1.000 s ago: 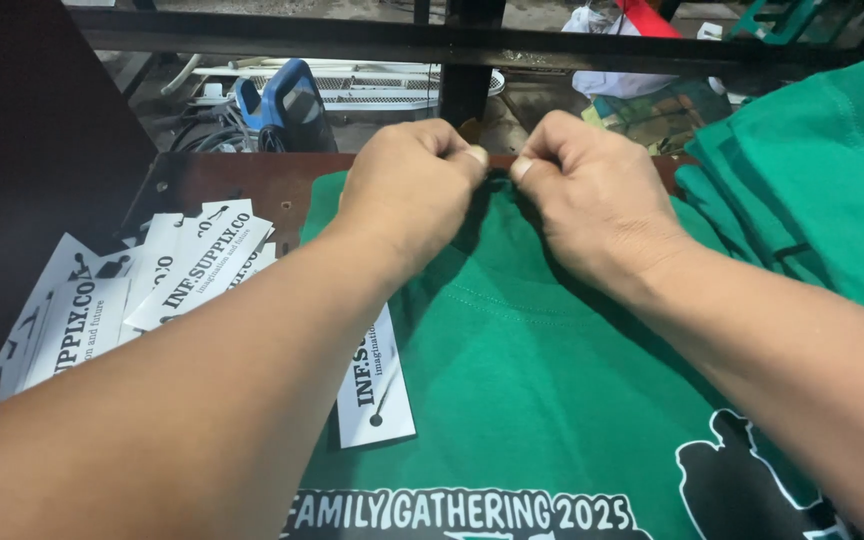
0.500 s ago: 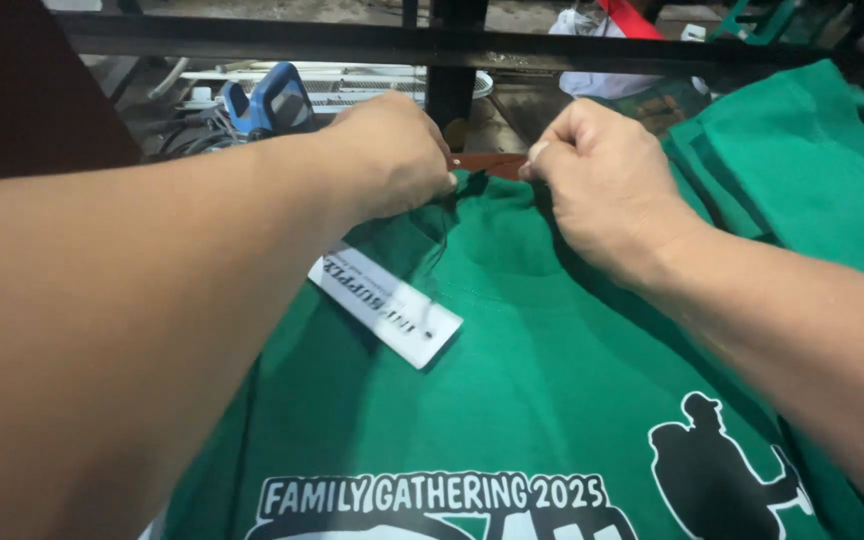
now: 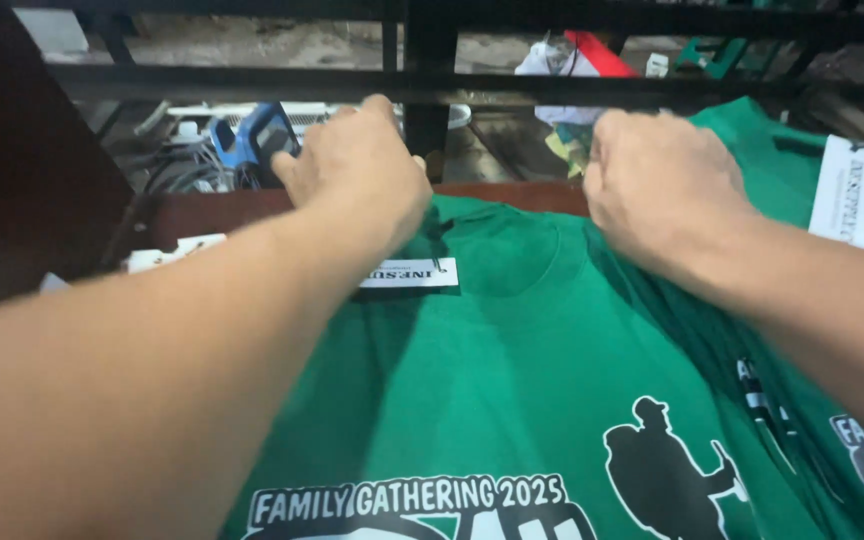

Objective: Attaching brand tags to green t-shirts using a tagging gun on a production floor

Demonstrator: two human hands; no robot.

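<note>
A green T-shirt (image 3: 512, 370) with a white and black print lies flat in front of me, its collar at the far edge. My left hand (image 3: 357, 170) grips the shirt's left shoulder with closed fingers. My right hand (image 3: 657, 185) grips the right shoulder the same way. A small white printed tag (image 3: 409, 273) lies on the shirt just below my left wrist. Both forearms reach across the shirt and hide parts of it.
A pile of more green shirts (image 3: 802, 170) lies at the right, with a white tag (image 3: 845, 190) on top. Loose white tags (image 3: 167, 252) sit at the left on the brown table (image 3: 222, 208). Dark metal bars (image 3: 432, 85) run across behind, with a blue tool (image 3: 252, 140) beyond.
My hands have moved apart from the collar's middle out to the two shoulders. The white tag on the shirt has turned level and sits closer to the collar. The view has shifted right.
</note>
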